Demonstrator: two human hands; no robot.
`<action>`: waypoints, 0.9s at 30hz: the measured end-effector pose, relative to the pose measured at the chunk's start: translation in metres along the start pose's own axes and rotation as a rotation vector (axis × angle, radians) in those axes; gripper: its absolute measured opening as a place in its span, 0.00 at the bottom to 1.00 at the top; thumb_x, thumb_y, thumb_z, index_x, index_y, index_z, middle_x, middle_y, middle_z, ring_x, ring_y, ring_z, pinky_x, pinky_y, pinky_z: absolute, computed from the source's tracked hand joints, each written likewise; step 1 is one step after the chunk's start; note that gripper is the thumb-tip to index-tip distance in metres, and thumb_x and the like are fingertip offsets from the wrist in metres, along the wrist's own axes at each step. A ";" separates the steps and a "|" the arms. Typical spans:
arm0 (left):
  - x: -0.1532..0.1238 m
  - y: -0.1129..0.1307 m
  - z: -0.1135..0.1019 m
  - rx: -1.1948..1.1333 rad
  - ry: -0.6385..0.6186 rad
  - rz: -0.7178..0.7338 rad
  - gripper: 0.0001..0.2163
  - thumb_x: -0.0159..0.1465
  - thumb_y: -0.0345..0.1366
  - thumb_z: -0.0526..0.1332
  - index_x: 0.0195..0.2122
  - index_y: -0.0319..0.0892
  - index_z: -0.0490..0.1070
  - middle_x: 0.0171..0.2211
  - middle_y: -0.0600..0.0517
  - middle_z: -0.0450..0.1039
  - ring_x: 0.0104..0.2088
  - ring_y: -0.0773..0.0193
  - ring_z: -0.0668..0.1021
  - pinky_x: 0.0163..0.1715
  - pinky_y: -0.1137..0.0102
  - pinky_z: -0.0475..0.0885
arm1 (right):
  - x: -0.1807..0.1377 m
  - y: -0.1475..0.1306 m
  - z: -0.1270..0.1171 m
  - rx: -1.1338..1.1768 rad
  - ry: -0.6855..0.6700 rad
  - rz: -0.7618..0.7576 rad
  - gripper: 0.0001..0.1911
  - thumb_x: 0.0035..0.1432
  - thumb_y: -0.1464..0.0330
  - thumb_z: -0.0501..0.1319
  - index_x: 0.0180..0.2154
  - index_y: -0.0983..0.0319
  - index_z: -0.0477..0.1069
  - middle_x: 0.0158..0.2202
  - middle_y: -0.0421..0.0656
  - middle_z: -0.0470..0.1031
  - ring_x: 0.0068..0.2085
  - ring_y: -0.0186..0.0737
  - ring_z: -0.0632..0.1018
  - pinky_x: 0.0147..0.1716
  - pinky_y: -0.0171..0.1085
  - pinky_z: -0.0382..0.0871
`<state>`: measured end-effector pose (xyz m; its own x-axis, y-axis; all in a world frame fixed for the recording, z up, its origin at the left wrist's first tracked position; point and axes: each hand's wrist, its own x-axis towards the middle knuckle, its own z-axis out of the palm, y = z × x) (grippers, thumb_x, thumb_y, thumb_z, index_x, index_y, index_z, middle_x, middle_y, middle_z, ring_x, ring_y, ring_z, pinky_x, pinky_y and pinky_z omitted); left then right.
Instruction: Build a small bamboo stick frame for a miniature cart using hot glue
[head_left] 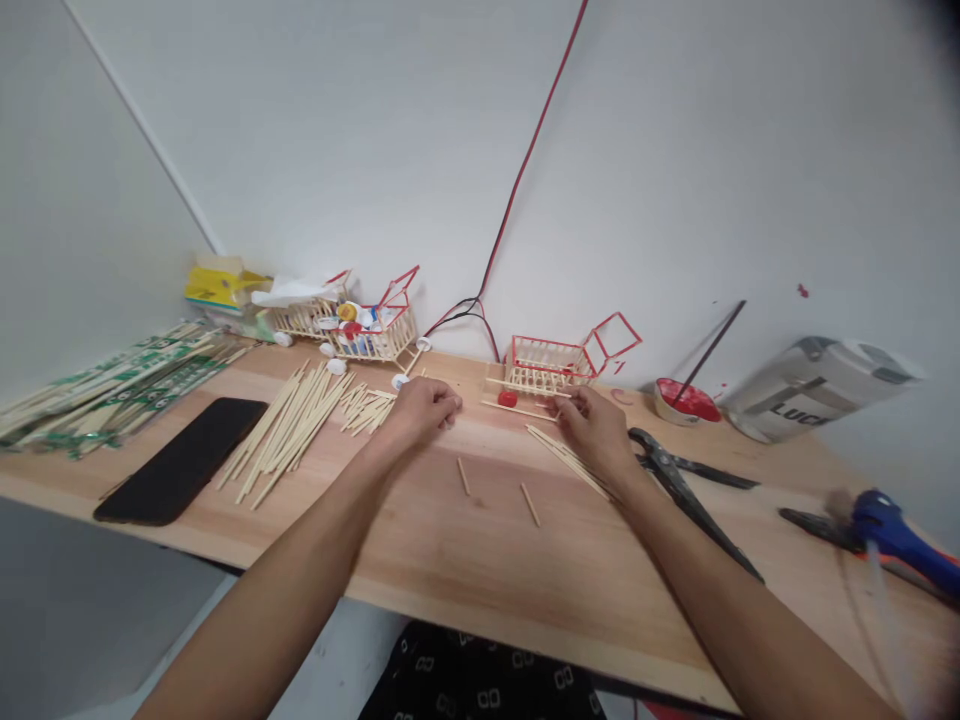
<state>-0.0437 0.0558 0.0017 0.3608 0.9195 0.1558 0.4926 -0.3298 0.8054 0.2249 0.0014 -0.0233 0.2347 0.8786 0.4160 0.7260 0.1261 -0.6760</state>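
Note:
My right hand (pixel 594 428) is closed, its fingertips at the end of a thin wooden stick (pixel 525 388). Another stick (pixel 517 410) lies just below, with a red bottle cap (pixel 507 398) between the two. To the left, my left hand (pixel 424 410) has its fingers curled together; anything inside them is hidden. Behind my right hand stands a small cart made of sticks (pixel 547 365), with red-painted edges and a raised handle. A bundle of sticks (pixel 566 460) lies partly under my right hand, and two short sticks (pixel 463 477) lie nearer me.
Stick piles (pixel 285 430), a black phone (pixel 180 460) and packaged sticks (pixel 127 385) are on the left. Behind them, another stick cart (pixel 375 335) holds bottle caps. On the right are pliers (pixel 675 480), a red paint bowl (pixel 686 402), a can (pixel 817 390) and a blue glue gun (pixel 900 535).

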 end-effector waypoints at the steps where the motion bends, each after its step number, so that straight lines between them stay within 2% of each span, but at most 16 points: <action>1: 0.000 0.001 0.000 0.011 -0.004 -0.003 0.11 0.57 0.36 0.58 0.20 0.38 0.72 0.16 0.54 0.70 0.19 0.69 0.71 0.23 0.74 0.63 | 0.000 -0.001 -0.001 -0.014 0.000 0.004 0.13 0.57 0.63 0.54 0.34 0.62 0.74 0.31 0.42 0.78 0.31 0.37 0.75 0.33 0.34 0.63; 5: -0.001 0.003 0.001 0.043 -0.016 -0.017 0.11 0.57 0.35 0.57 0.19 0.38 0.72 0.16 0.54 0.70 0.18 0.69 0.70 0.24 0.74 0.62 | 0.001 -0.003 -0.004 -0.044 -0.002 0.014 0.13 0.57 0.63 0.54 0.28 0.62 0.73 0.28 0.41 0.77 0.28 0.36 0.74 0.31 0.33 0.61; 12: -0.001 0.001 0.002 0.078 -0.017 -0.001 0.12 0.57 0.34 0.57 0.19 0.38 0.72 0.15 0.53 0.70 0.18 0.70 0.69 0.22 0.74 0.61 | 0.000 -0.001 -0.007 -0.143 0.018 0.012 0.18 0.59 0.59 0.53 0.27 0.63 0.73 0.25 0.41 0.76 0.28 0.36 0.72 0.31 0.34 0.59; 19: -0.002 0.003 0.000 0.116 -0.022 -0.019 0.11 0.56 0.34 0.58 0.19 0.38 0.73 0.16 0.53 0.71 0.19 0.69 0.70 0.23 0.74 0.61 | 0.000 -0.005 -0.014 -0.232 0.044 0.001 0.18 0.59 0.59 0.52 0.30 0.63 0.75 0.29 0.44 0.78 0.31 0.38 0.74 0.33 0.35 0.60; 27: -0.002 0.001 -0.006 0.164 0.052 -0.004 0.07 0.55 0.30 0.58 0.25 0.39 0.75 0.17 0.55 0.71 0.18 0.70 0.69 0.24 0.74 0.62 | 0.005 -0.007 -0.040 -0.280 0.068 0.023 0.19 0.60 0.58 0.51 0.28 0.63 0.74 0.26 0.44 0.78 0.28 0.38 0.75 0.32 0.36 0.62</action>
<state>-0.0490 0.0546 0.0054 0.3191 0.9294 0.1854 0.6182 -0.3524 0.7026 0.2472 -0.0134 0.0076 0.2893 0.8456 0.4486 0.8680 -0.0342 -0.4954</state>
